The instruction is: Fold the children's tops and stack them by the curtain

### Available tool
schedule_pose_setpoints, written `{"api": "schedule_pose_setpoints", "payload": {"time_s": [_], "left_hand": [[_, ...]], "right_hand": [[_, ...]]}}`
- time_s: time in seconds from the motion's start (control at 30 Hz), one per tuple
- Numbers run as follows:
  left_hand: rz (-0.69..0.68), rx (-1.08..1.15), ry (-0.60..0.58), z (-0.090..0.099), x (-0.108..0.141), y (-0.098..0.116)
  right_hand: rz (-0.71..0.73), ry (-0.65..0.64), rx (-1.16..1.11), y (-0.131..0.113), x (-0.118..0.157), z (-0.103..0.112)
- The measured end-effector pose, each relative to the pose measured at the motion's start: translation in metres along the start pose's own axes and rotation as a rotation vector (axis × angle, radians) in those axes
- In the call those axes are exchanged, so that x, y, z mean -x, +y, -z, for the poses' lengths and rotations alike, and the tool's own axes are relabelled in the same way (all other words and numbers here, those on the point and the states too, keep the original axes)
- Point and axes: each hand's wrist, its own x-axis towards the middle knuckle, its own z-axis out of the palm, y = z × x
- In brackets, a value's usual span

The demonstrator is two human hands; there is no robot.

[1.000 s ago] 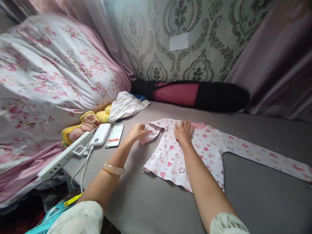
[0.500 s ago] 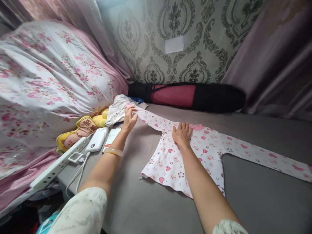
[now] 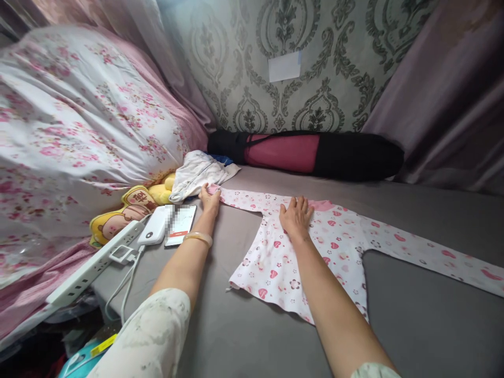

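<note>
The one camera sits up on the head and looks forward and down, with the shirt (image 3: 342,236) close by and the wall (image 3: 240,58) at twelve o'clock.

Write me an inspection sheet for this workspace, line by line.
Surface: grey sheet, looks mostly smooth.
Job's things: heart-print top, spread flat; one sleeve runs out of the picture at right.
Clutter: phone and white power bank side by side; crumpled white cloth; yellow cartoon cushion.
Grips: left hand at the pink cuff, finger closure unclear; right hand flat on the top near the collar.
Cables: white cables loop beside the power strip.
Surroundings: long black-and-red bag along the patterned wall; curtain at right.
</note>
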Motion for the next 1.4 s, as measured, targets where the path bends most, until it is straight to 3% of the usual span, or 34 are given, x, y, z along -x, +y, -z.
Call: {"api": "schedule_pose_setpoints", "payload": {"time_s": [0.13,0.27,0.43,0.6,0.77,0.83,0.97,1.07,1.17,1.4], "left_hand": [[0.045,0.116,-0.042,-0.004,-0.009,0.003],[0.006,0.120,-0.039,-0.001,-0.020,0.006],[-0.045,0.084,-0.072,0.003,-0.030,-0.002],[-0.203,-0.198,-0.130,0.006,-0.027,-0.010],[-0.308,-0.570,0.022,-0.004,0.006,0.013],[-0.459,-0.582,-0.084,-0.016,0.028,0.028],[-0.737,-0.464,-0.707,-0.051,0.080,0.053],[-0.935,-0.391,-0.937,-0.074,0.112,0.063],[-0.996,-0.447,-0.993,-0.088,0.129,0.065],[-0.885,-0.763,-0.933,-0.092,0.135,0.057]], "right_hand": [[0.081,-0.018,-0.033,-0.006,0.000,0.003],[0.245,-0.141,-0.060,-0.013,0.002,0.003],[0.260,-0.236,-0.044,-0.017,0.006,0.002],[0.239,-0.283,-0.027,-0.018,0.006,0.004],[0.232,-0.276,-0.043,-0.019,0.006,0.003],[0.238,-0.274,-0.054,-0.019,0.006,0.004],[0.206,-0.205,-0.102,-0.015,0.000,0.011],[0.040,-0.063,-0.095,-0.006,-0.006,0.018],[-0.071,0.001,-0.074,0.006,-0.009,0.018],[-0.005,-0.025,-0.042,0.016,-0.006,0.000]]}}
